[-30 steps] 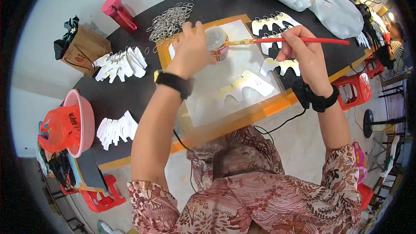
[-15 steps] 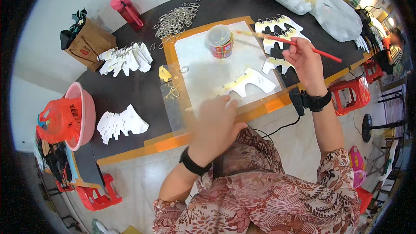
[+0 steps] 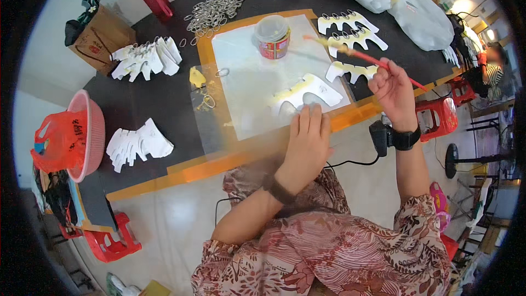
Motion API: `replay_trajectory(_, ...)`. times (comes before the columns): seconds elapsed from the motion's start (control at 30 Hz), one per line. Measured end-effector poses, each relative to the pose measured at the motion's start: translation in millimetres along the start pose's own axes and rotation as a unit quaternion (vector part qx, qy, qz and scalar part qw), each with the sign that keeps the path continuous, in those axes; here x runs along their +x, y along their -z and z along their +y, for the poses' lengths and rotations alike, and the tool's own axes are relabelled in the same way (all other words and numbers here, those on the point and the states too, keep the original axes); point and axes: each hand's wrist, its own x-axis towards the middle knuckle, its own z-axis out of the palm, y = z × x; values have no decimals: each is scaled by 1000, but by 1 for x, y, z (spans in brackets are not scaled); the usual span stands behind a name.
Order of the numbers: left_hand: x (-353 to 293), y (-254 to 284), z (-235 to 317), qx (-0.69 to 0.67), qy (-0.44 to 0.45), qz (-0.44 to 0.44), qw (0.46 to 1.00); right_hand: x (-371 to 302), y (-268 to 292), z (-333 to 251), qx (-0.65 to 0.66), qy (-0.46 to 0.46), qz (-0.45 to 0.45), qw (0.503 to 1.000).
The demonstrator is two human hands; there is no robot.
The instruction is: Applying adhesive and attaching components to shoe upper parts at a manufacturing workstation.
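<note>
Brush (image 3: 366, 57), slender, red-handled, rests grasped in right hand (image 3: 393, 90).
White scalloped flat piece (image 3: 313, 86), long axis rising rightward, lies just beyond the nearer, unclenched left hand (image 3: 308, 145).

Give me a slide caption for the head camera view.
Right hand holding a red-handled brush, left hand at the near edge of a yellow-smeared white cutout.

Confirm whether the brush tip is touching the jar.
Apart. The head view shows a strip of white sheet between the tip of the red-handled brush and the jar.
</note>
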Motion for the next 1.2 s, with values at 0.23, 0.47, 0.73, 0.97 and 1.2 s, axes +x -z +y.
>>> replay_trajectory(0.23, 18, -16, -3, 30, 16, 16, 999, -31, 14, 5, -287, 36, 27, 957)
replay_trajectory(0.47, 21, -22, -7, -4, 11, 20, 1000, -34, 19, 12, -405, 31, 3, 914)
replay_trajectory(0.73, 25, -21, -11, -34, 8, 20, 999, -41, 9, 10, -514, 50, -42, 855)
replay_trajectory(0.97, 25, -19, -12, -36, 7, 11, 999, -46, 23, 7, -529, 60, -95, 841)
replay_trajectory(1.2, 24, -21, -13, -38, 9, 20, 999, -46, 14, 8, -579, 61, -89, 808)
